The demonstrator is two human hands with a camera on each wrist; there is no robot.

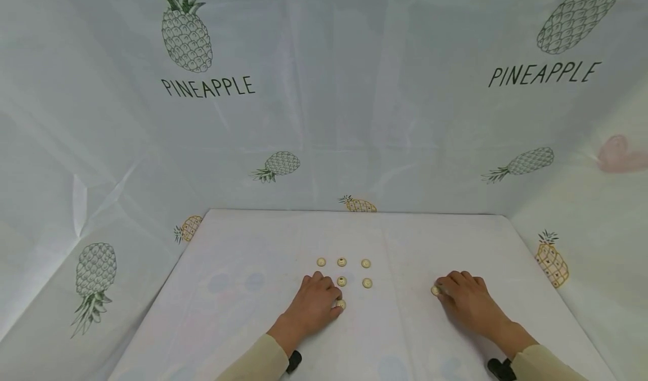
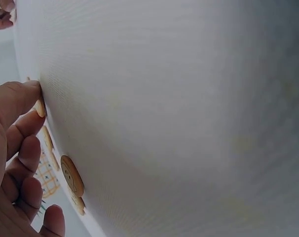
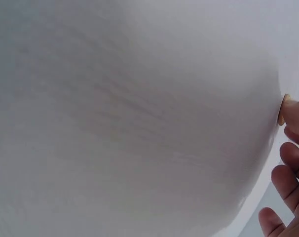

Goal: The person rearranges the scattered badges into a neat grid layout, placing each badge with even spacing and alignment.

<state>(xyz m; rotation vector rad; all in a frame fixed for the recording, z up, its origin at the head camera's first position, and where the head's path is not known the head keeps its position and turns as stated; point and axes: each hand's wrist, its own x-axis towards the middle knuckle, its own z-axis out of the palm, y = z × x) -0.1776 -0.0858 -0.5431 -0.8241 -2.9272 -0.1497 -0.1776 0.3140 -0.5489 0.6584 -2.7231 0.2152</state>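
My left hand [image 1: 315,305] pinches a small round tan disc [image 1: 341,304] between thumb and index finger at the table surface. In the left wrist view that disc [image 2: 40,107] stands edge-on between the two digits, the other fingers loosely bent. Further right, my right hand [image 1: 468,301] holds a like disc [image 1: 436,291] by its edge. The right wrist view shows this disc [image 3: 282,110] partly covered by a digit. Beyond the left hand lie several more tan discs, among them one at the back right [image 1: 366,263] and one nearer [image 1: 367,283]. A disc [image 2: 72,176] in the left wrist view bears a drawn face.
A white cloth covers the table [image 1: 405,246], with faint coloured spots. A pale curtain [image 1: 344,88] printed with pineapples hangs behind the table's back edge and along both sides. A dark wrist strap [image 1: 295,362] shows at the left sleeve [image 1: 258,361].
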